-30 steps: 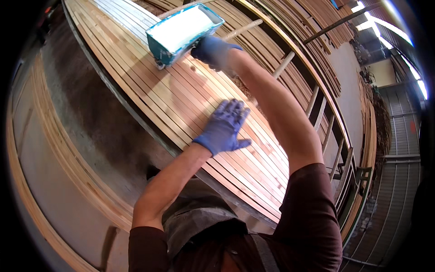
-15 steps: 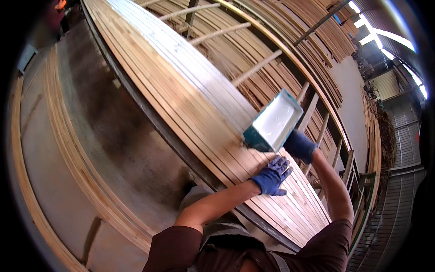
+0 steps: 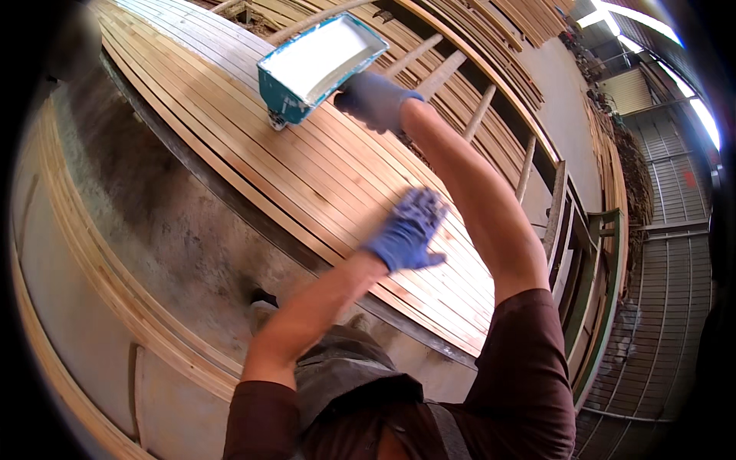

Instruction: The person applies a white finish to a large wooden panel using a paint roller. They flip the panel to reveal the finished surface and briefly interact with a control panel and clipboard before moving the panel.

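My right hand (image 3: 377, 101), in a dark blue glove, is closed at the near right side of a teal open-topped trough (image 3: 285, 93). White liquid (image 3: 326, 57) lies inside the trough, and its handle is hidden by the glove. The trough is over the far part of a row of narrow wooden strips (image 3: 284, 169) laid side by side. Nearer to me, my left hand (image 3: 410, 230), in a stained blue glove, is spread flat on or just above the strips, holding nothing. It is slightly blurred.
A rack with round rollers (image 3: 479, 113) runs along the right of the strips, stacked timber (image 3: 515, 27) beyond it. A dark rail (image 3: 222, 180) borders their left side. Long boards (image 3: 115, 253) lie at left on the floor. A green metal frame (image 3: 606, 307) stands at right.
The trough has moved away from me, up and left along the strips, with my right arm stretching out. My left hand has also shifted up and left. The view has shifted.
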Available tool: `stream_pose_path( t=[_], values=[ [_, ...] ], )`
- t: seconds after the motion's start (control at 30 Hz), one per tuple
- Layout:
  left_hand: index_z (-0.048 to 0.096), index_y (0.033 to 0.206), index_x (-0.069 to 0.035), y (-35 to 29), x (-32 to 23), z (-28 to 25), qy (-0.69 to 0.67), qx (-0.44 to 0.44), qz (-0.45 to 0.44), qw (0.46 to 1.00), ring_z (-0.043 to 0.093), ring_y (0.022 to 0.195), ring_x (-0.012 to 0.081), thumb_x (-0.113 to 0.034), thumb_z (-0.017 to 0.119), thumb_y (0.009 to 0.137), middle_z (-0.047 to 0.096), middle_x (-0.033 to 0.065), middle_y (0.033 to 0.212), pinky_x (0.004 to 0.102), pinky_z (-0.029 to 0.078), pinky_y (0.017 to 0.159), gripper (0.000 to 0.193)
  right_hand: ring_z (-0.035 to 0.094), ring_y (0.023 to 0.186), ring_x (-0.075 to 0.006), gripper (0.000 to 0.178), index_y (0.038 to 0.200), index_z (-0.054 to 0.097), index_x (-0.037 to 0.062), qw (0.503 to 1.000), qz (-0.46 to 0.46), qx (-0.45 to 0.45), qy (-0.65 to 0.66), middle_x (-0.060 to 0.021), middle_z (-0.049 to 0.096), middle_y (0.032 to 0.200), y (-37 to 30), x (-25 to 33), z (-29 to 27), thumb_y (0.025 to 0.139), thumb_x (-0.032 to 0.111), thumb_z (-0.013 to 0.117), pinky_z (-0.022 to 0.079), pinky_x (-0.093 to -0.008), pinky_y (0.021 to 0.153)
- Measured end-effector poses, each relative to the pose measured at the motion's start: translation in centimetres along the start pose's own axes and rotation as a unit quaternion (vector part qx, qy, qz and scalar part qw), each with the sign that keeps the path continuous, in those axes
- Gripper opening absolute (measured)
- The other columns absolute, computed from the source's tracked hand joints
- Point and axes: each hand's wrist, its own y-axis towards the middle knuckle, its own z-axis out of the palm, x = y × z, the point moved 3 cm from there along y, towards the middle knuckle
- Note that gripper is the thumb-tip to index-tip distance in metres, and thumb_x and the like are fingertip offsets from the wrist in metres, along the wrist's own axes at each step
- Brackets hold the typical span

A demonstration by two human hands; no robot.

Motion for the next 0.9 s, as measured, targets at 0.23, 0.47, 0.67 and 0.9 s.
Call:
stream_pose_path(
  t=[0.23,0.47,0.67,0.9],
  values=[
    [0.029,0.148,0.002,4.1,-17.8,13.7,-0.039,0.046,0.039,0.997,0.015,0.146,0.042,-0.069,0.048,0.084,0.022,0.0291,0.154,0.0476,0.004,0.12,0.098,0.066,0.085,-0.027,0.02,0.108,0.063,0.0041,0.988,-0.123,-0.023,-0.089,-0.0143,0.067,0.098,-18.3,-15.7,4.8,0.093,0.013,0.053,0.055,-0.0385,0.075],
    [0.03,0.147,0.002,6.3,-21.8,17.9,-0.089,0.083,0.046,0.991,0.023,0.143,0.0428,-0.067,0.053,0.083,0.028,0.0288,0.151,0.0484,0.012,0.119,0.097,0.067,0.088,-0.0389,0.024,0.11,0.065,0.0067,0.997,0.009,-0.025,-0.075,-0.0225,0.068,0.096,-34.1,-27.4,6.1,0.089,0.017,0.059,0.054,-0.044,0.079],
    [0.036,0.142,0.005,7.3,-22.0,19.5,-0.082,-0.013,0.075,0.994,0.033,0.137,0.0422,-0.064,0.054,0.083,0.039,0.0309,0.143,0.0478,0.017,0.117,0.093,0.064,0.072,-0.0373,0.013,0.091,0.068,0.004,0.99,-0.084,-0.075,-0.088,-0.0204,0.066,0.079,-29.6,-25.2,6.5,0.088,0.015,0.061,0.053,-0.0434,0.067],
    [0.056,0.123,0.0,2.1,-25.9,13.4,-0.274,-0.052,0.084,0.957,0.063,0.102,0.0335,-0.037,0.067,0.086,0.064,0.0207,0.112,0.0426,0.048,0.093,0.054,0.065,0.081,-0.0329,0.025,0.107,0.066,0.0052,0.997,-0.043,-0.06,0.0,-0.0189,0.068,0.089,-27.7,-24.0,6.8,0.093,0.024,0.058,0.053,-0.042,0.077]
  ],
)
